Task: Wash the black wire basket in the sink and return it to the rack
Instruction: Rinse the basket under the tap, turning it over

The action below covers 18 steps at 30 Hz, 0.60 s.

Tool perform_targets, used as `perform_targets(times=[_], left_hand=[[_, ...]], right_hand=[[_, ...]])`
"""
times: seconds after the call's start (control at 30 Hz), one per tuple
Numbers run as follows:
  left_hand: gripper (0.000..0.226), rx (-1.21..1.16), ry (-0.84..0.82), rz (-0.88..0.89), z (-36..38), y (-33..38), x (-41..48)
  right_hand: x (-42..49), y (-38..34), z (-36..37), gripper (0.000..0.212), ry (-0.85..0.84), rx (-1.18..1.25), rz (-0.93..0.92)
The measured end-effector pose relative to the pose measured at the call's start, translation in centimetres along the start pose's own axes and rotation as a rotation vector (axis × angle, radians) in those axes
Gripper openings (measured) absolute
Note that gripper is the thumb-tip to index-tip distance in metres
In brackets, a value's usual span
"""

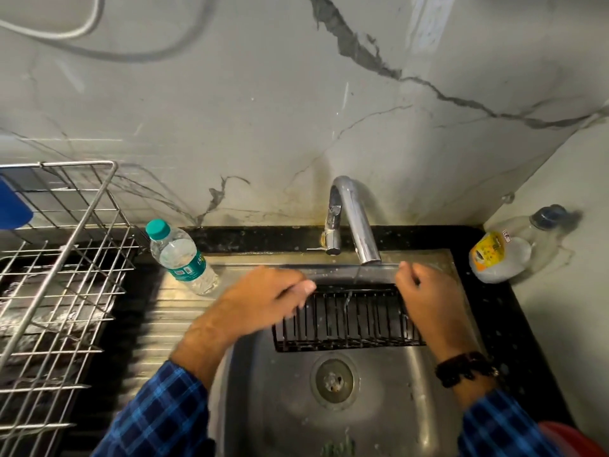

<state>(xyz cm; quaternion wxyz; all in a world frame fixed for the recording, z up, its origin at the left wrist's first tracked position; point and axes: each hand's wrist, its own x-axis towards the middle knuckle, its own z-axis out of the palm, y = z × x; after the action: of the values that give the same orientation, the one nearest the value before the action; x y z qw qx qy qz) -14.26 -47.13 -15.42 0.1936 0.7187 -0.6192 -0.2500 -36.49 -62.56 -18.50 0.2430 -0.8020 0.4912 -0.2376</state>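
Observation:
The black wire basket (349, 319) is in the steel sink (273, 400), under the chrome tap (354, 219), and a thin stream of water falls onto its bars. My left hand (263, 301) grips the basket's left end, fingers curled over the top rim. At the right end, my right hand (428, 301) holds the basket with its fingers curled around the rim. The silver wire dish rack (59, 282) stands on the counter at the left.
A plastic water bottle (179, 255) with a teal cap stands on the drainboard between rack and sink. A clear bottle with a yellow label (504, 255) lies at the back right corner. The sink drain (334, 380) is below the basket. A blue object (13, 206) sits in the rack.

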Motion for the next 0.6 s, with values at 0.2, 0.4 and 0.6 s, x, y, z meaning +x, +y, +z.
perform_targets(times=[0.2,0.4,0.6], left_hand=[[0.046,-0.415,0.378,-0.148,1.5,2.2,1.2],[0.045,-0.221,0.338,-0.109,3.6,5.5,5.6],[0.038,-0.143,0.165,-0.057,2.7,5.3,6.8]], right_hand=[[0.0,0.1,1.6,0.051,-0.161,0.055,0.234],[-2.3,-5.1,2.4,0.042,-0.082,0.146,-0.157],[-0.1,-3.2,2.0,0.049,-0.103,0.51,0.228]])
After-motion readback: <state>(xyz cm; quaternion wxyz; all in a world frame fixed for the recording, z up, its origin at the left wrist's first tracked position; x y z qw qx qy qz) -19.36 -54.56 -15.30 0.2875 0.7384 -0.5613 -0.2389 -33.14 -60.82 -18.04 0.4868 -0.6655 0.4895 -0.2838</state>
